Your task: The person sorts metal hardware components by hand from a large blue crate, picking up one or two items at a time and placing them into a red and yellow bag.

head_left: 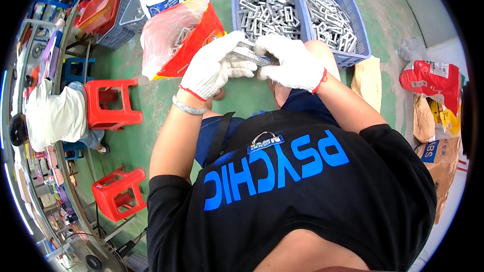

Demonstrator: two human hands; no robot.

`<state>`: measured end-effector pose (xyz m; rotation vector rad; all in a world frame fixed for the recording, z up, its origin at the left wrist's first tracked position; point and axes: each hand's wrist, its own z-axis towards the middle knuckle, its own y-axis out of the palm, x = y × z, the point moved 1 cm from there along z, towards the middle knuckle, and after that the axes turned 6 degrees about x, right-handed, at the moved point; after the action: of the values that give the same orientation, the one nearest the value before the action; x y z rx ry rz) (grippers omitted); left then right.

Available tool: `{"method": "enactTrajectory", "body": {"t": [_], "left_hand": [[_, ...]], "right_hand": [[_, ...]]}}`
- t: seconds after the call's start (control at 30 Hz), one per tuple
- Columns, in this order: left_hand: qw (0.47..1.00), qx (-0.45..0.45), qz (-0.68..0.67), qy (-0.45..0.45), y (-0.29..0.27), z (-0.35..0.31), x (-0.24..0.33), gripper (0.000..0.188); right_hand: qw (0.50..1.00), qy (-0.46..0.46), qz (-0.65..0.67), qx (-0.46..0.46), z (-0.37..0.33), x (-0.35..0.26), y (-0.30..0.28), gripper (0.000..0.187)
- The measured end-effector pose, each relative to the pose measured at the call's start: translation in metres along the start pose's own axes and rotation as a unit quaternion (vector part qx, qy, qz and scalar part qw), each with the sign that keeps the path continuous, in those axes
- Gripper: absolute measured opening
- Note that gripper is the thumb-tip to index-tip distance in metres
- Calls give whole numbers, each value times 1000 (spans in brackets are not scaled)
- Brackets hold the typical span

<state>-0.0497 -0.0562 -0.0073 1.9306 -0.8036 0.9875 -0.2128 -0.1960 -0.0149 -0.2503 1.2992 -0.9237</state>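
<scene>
Both my hands wear white knitted gloves with red cuffs and meet above my lap. My left hand [220,65] is closed round one end of a silvery rectangular metal piece [250,54]. The fingers of my right hand [292,64] grip its other end; the gloves hide much of it, and I cannot tell whether it is one piece or a small stack. Just beyond stand two blue plastic crates, the left crate [235,7] and the right crate [364,45], filled with similar grey metal frames [269,12]. Beside my left hand is an open red sack [209,22] with more frames inside.
Red stools [113,105] stand on the green floor to the left. A person in a white shirt [55,116] sits there at a cluttered workbench [65,171]. A fan [93,257] is at lower left. Red and brown sacks [431,83] lie along the right wall.
</scene>
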Motion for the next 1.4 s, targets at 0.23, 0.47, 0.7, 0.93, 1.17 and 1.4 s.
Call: {"method": "enactTrajectory", "body": {"t": [0.23,0.47,0.7,0.93,1.17,1.4], "left_hand": [[990,-82,-98,53,-9,-17,-11,47],[988,-60,-91,106,0,-30,-11,48],[985,-62,-117,111,-4,-31,-13,47],[976,-23,-176,127,-40,-19,-6,41],[931,233,168,227,-162,31,-2,41],[932,291,-165,142,-185,78,-2,39]], "right_hand": [[983,-33,80,164,-3,6,5,74],[957,21,243,157,-3,-1,0,86],[935,5,317,160,-2,2,7,83],[931,94,289,201,13,29,-13,62],[956,176,108,209,23,110,-56,61],[928,339,-31,151,19,235,-28,64]]}}
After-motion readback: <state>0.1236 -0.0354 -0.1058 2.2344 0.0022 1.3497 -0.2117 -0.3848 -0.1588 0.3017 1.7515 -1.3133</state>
